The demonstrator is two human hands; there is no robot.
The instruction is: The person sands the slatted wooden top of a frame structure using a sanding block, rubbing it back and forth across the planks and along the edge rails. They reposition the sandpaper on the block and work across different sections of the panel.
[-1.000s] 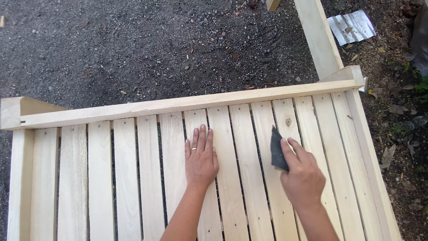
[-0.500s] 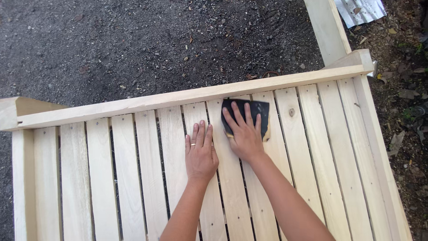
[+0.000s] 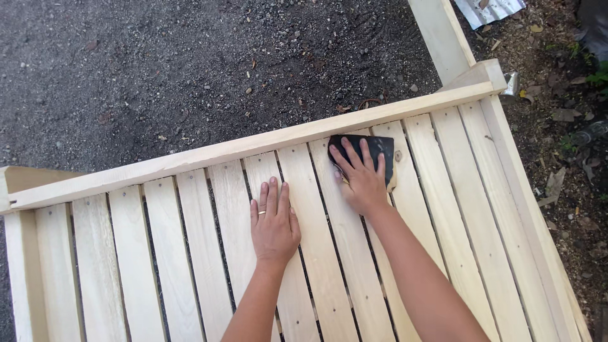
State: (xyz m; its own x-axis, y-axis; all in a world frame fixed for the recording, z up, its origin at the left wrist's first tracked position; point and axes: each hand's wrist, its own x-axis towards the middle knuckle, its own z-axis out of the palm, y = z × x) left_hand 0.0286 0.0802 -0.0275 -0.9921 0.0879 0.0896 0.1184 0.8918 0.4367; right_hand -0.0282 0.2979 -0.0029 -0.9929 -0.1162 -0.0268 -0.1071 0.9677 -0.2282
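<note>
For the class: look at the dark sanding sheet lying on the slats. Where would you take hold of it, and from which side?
The sanding sheet lies flat on the pale slats against the top rail, with the right hand spread across it. It is probably best held from above, palm flat on its middle, fingers towards the rail. The left hand rests on bare slats.

Head view, close, straight down

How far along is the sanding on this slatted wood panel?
Done: cannot tell; all slats look alike. In hand: the right hand presses dark sandpaper on slats by the top rail, while the left hand lies flat. No slat looks visibly finished.
</note>
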